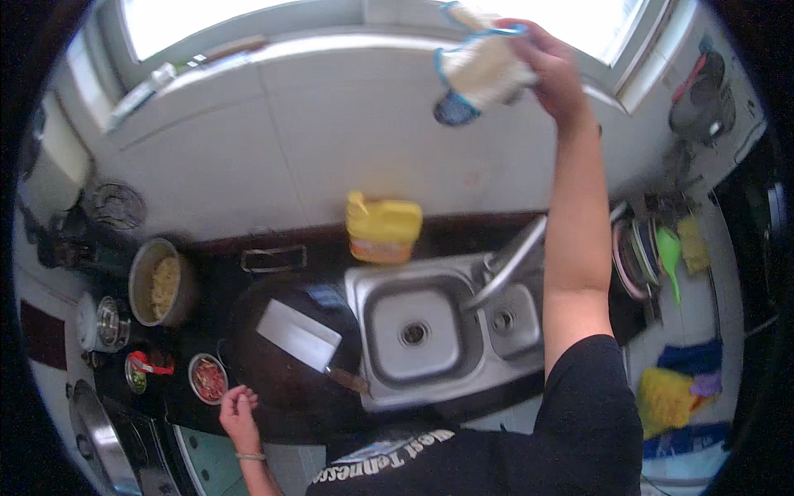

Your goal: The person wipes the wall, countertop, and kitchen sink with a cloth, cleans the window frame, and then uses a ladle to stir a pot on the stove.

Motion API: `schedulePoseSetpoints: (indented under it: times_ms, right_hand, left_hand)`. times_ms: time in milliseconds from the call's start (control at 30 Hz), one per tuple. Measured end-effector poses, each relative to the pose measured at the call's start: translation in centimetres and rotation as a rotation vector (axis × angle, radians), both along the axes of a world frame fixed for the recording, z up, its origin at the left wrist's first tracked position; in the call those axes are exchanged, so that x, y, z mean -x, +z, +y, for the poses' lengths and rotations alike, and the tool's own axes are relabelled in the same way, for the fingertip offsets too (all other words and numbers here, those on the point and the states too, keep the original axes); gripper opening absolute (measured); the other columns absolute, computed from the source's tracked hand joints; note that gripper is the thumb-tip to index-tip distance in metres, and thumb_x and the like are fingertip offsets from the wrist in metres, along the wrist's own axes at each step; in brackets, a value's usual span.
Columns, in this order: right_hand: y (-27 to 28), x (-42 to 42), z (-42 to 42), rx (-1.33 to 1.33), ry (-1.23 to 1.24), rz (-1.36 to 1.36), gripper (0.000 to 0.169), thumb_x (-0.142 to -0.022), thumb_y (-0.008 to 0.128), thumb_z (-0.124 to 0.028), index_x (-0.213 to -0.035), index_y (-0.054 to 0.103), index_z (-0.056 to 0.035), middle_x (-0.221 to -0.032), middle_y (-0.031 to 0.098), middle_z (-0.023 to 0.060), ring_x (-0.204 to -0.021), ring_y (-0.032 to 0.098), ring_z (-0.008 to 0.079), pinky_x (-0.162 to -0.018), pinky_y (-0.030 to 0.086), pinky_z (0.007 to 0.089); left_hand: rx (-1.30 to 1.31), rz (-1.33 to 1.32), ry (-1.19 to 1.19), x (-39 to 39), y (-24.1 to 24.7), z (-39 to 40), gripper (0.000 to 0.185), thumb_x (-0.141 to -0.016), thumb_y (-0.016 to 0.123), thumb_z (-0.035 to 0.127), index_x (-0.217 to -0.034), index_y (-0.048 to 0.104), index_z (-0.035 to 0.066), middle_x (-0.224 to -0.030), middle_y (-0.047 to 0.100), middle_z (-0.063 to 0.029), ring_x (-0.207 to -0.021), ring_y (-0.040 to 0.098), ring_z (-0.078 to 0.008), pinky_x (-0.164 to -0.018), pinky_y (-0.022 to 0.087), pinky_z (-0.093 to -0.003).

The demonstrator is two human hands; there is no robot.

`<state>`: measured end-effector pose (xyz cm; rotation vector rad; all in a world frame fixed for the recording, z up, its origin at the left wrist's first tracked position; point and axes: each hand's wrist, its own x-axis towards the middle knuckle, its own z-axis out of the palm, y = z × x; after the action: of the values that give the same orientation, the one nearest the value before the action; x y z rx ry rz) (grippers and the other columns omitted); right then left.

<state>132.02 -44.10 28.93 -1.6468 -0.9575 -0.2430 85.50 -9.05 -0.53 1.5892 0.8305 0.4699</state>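
Observation:
Raised up by the window, my right hand [549,65] grips a cream cloth with blue edging [487,68], blurred by motion. My left hand [239,406] is low beside a small metal bowl of cut red meat [209,378], its fingers loosely curled; whether it touches the rim is unclear. On the dark round board between that bowl and the sink lies a cleaver with a broad metal blade [299,333] and a wooden handle [348,379]. A double stainless steel sink [415,335] with a faucet [512,263] is right of the board.
A yellow plastic jug [384,229] stands behind the sink. At the left are a deep metal pot of pale food [164,288], a small bowl of chopped greens [136,377] and a wok [102,434]. Plates in a rack [636,257] stand at the right.

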Motion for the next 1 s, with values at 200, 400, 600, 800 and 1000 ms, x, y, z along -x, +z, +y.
schedulePoseSetpoints:
  times_ms: [200,400,600,800,1000]
  right_hand:
    - [-9.4,9.7,-18.6,-0.162,-0.424,0.128,0.026,-0.087,0.048,-0.022,-0.104,0.056,-0.0043,-0.099,0.059,0.0066,-0.088,0.055,0.0153,-0.081,0.044,0.0292]
    - [-32.5,11.1,-22.2,0.358,-0.793,0.424,0.024,-0.081,0.049,-0.015,-0.1,0.058,-0.0041,-0.09,0.061,0.0058,-0.085,0.055,0.018,-0.078,0.044,0.032]
    - [-38.0,13.8,-15.5,0.66,-0.786,0.417,0.029,-0.074,0.057,-0.024,-0.098,0.059,-0.0057,-0.096,0.059,0.0186,-0.094,0.053,0.0369,-0.08,0.043,0.0414]
    - [-36.6,18.5,-15.9,0.434,-0.683,0.387,0.026,-0.075,0.057,-0.015,-0.099,0.056,-0.0044,-0.095,0.06,0.015,-0.09,0.057,0.0301,-0.078,0.044,0.0348]
    - [-40.3,21.2,-9.0,-0.041,-0.341,0.994,0.02,-0.084,0.053,-0.016,-0.098,0.054,-0.0021,-0.086,0.059,0.0056,-0.076,0.054,0.0147,-0.069,0.044,0.0282]
  left_hand:
    - [-0.268,0.022,-0.004,1.6,-0.6,-3.2,0.018,-0.088,0.046,0.01,-0.101,0.054,0.0,-0.091,0.059,-0.008,-0.076,0.057,-0.0122,-0.067,0.047,-0.0233]
    - [0.046,-0.035,-0.14,-4.6,2.6,-9.2,0.017,-0.088,0.046,0.011,-0.097,0.056,0.001,-0.087,0.06,-0.0076,-0.072,0.057,-0.0123,-0.065,0.047,-0.0232]
    - [0.018,-0.143,-0.414,-8.6,4.8,-15.7,0.014,-0.087,0.047,0.008,-0.096,0.056,-0.001,-0.087,0.06,-0.0073,-0.074,0.057,-0.0117,-0.067,0.047,-0.0229]
    - [0.056,-0.061,-0.29,-6.6,2.4,-16.3,0.014,-0.087,0.048,0.007,-0.096,0.055,-0.002,-0.087,0.06,-0.0087,-0.074,0.058,-0.0126,-0.066,0.047,-0.0235]
    - [0.11,-0.002,-0.171,-5.5,2.0,-17.4,0.014,-0.087,0.047,0.007,-0.096,0.055,-0.001,-0.088,0.06,-0.0092,-0.074,0.058,-0.0131,-0.066,0.048,-0.0237]
